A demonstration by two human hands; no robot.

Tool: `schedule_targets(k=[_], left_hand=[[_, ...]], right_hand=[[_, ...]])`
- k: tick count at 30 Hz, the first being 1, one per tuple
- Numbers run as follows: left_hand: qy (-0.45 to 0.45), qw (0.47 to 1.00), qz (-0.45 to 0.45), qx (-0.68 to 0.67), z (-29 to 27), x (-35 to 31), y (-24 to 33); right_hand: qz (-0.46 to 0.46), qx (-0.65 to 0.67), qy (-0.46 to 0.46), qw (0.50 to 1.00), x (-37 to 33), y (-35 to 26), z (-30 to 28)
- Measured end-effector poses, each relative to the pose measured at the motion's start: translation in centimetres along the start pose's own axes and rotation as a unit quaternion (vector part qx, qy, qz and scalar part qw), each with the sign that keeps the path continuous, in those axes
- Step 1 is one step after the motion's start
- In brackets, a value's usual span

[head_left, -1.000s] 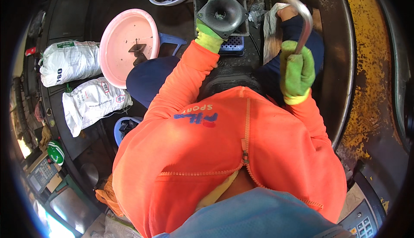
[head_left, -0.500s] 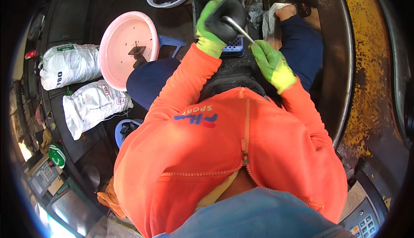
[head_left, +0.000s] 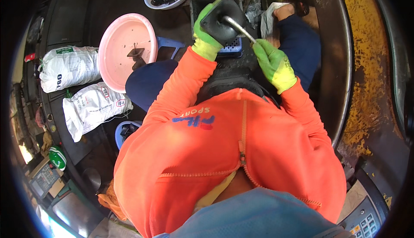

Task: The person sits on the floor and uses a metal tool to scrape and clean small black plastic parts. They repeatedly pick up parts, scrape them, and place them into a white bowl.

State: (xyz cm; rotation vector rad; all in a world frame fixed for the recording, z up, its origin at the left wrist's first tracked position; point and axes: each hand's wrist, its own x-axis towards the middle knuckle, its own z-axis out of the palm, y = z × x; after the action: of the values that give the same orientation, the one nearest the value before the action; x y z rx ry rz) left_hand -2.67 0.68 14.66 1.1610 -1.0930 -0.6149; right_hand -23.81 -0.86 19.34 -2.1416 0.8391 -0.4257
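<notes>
Both my hands wear green and yellow gloves. My left hand (head_left: 206,33) is closed on the left edge of a black rubber part (head_left: 222,20) with a square flange and a round, hollow middle. Closed around a thin metal rod, my right hand (head_left: 272,63) is to the right of it. The metal rod (head_left: 240,27) slants up and left, and its far end reaches into the hollow of the rubber part. What kind of tool the rod belongs to is hidden in my right glove.
A pink basin (head_left: 125,35) on the left holds a black part (head_left: 136,52). Beyond stands a white-blue bowl (head_left: 167,4) of black parts. Under my hands are a dark tray (head_left: 199,1) and a blue basket (head_left: 233,48). White sacks (head_left: 71,68) lie left; a metal edge (head_left: 350,65) runs right.
The rubber part has tilted a little and shifted slightly left with my left hand. My right hand stays near the same place, and the rod still reaches into the hollow.
</notes>
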Motion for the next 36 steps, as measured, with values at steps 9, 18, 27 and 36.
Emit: schedule_targets(k=[9,18,27,36], left_hand=[[-0.030,0.988,0.068,0.133,0.3,0.7,0.9],[0.012,0.980,0.129,0.154,-0.6,2.2,0.0],[0.059,0.985,0.105,0.124,-0.2,1.2,1.3],[0.041,0.966,0.189,0.174,0.7,1.1,1.8]], right_hand=[[0.052,0.013,0.030,0.998,0.3,-0.8,-1.0],[-0.136,0.287,0.208,0.925,-1.7,-2.4,-2.2],[0.016,0.189,0.121,0.974,-1.5,-2.7,-2.9],[-0.025,0.101,0.012,0.995,0.0,-1.1,-0.2]])
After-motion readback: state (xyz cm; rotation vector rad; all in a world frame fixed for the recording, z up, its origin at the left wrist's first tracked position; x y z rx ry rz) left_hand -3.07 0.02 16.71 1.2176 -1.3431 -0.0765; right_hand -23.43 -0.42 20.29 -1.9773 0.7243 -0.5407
